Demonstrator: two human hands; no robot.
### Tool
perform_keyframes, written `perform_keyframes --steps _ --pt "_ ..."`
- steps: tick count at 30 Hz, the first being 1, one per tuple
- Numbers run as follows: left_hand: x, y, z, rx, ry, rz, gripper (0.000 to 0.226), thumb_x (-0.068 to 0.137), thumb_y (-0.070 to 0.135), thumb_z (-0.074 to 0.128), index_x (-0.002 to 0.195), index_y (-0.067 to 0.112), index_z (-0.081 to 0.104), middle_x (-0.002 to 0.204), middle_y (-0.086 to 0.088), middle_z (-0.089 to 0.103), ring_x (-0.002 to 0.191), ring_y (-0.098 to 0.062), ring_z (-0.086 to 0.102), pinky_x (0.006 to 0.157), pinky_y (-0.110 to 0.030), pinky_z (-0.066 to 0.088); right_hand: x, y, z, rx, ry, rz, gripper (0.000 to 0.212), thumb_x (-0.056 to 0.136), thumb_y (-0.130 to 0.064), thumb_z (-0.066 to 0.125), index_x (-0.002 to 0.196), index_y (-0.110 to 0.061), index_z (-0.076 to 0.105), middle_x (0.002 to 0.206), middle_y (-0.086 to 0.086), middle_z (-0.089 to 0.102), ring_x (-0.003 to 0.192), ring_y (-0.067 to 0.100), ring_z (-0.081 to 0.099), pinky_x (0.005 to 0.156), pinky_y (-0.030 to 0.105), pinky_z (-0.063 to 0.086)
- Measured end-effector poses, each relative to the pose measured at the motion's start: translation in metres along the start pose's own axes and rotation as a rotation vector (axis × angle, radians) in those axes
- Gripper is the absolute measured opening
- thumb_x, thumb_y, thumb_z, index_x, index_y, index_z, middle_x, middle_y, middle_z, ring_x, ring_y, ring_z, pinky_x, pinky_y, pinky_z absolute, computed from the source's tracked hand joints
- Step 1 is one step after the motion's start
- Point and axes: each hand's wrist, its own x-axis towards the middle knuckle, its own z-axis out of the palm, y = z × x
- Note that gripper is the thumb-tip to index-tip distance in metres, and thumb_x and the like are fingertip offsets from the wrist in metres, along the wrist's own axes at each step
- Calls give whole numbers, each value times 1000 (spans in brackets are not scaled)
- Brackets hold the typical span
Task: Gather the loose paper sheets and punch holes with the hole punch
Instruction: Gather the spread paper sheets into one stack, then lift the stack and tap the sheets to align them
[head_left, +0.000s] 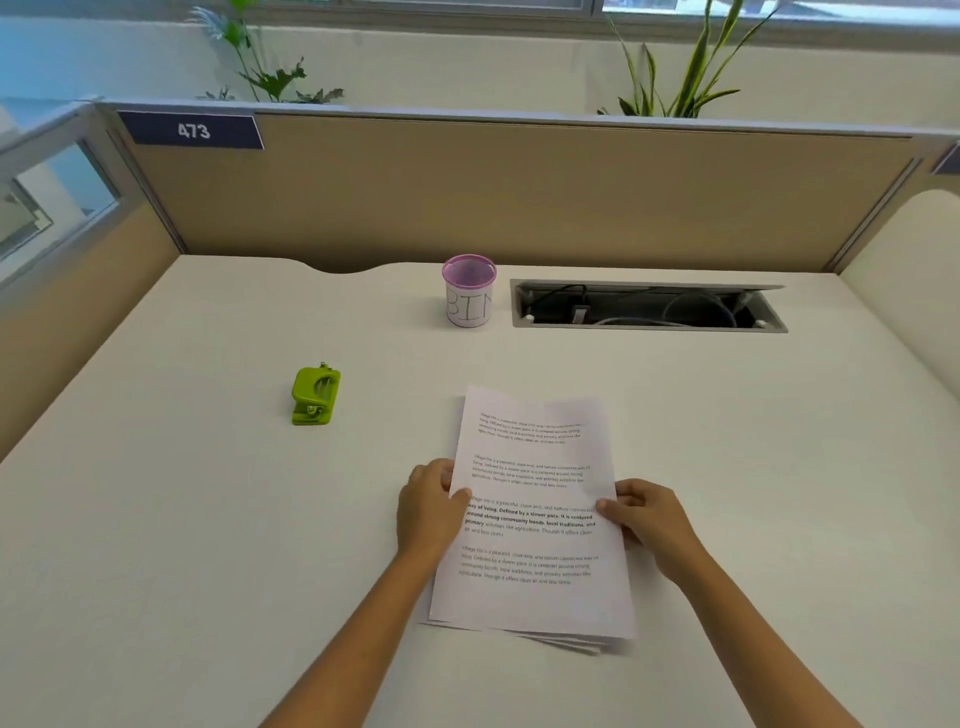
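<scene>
Two bare forearms in frame, entering from 6 o'clock, no sleeves visible. Left hand (428, 506) and right hand (649, 522): no gloves, rings, watch or wristbands seen. Nails short, no markings.

Both forearms are cut off by the bottom edge. Fingers of the left hand (431, 506) and right hand (647, 522) are hidden under the paper stack (530, 519). Sheet count can't be told; lower corner blurred. Small print unreadable. Cable tray (649, 306) contents are too dark to identify.
</scene>
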Motion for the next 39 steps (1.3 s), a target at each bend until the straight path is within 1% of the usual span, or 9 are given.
perform_keyframes --steps 4,8,11,14,18,22,26,31,39 --pt "14 -5 -8 -14 12 -42 65 83 30 69 138 13 38 129 -12 48 118 -30 47 99 -43 44 -2 -5 -2 5 25 -58 9 80 -7 73 87 -6 68 86 18 74 83 35 72 77 53 56" --pt "27 0 -26 -304 -117 -119 80 81 35 71 144 12 27 131 -3 48 121 -25 49 99 -42 46 -3 -23 -10 88 12 -111 19 79 -7 74 96 -3 66 96 26 70 84 33 69 83 50 55" --pt "33 5 -42 -762 -410 -195 58 78 30 71 129 9 52 116 -10 69 103 -28 67 81 -39 57 -3 -37 -13 167 -40 -156 20 80 -11 73 99 -8 69 96 19 73 85 28 72 78 40 59" --pt "31 9 -47 -830 -516 -208 32 84 15 67 115 10 62 106 -13 73 95 -30 70 68 -37 60 -2 -46 -7 212 -147 -87 25 82 -20 72 105 -12 67 97 10 76 89 27 73 75 38 58" --pt "25 8 -35 -520 -435 -202 26 88 0 59 113 6 63 112 -16 69 95 -30 69 82 -44 57 -1 -45 14 93 -215 92 24 84 -7 67 106 -1 65 100 14 75 88 30 73 75 38 59" --pt "18 12 -32 -318 -312 -134 23 88 5 57 108 11 67 110 -12 70 91 -26 69 84 -43 56 -6 -46 29 -61 -48 36 19 82 -1 63 101 -2 66 98 14 73 82 28 71 75 42 60" --pt "12 41 -49 -412 -108 71 19 91 15 57 106 25 66 109 -6 71 92 -20 69 83 -42 57 -22 -76 31 -87 178 -326 13 86 -10 61 96 -16 67 91 1 72 79 18 70 67 32 60" --pt "-4 91 -76 -562 120 381 17 90 40 56 92 55 62 89 26 70 83 -1 67 58 -13 54 -47 -118 35 37 407 -791 8 93 -20 57 96 -14 62 93 -9 68 80 4 66 62 14 55" --pt "-4 68 -55 -658 137 339 22 90 32 57 109 42 56 99 19 68 90 -7 67 61 -14 54 -46 -83 50 200 305 -643 21 93 -24 57 111 -14 62 101 -5 69 88 7 66 67 22 57"
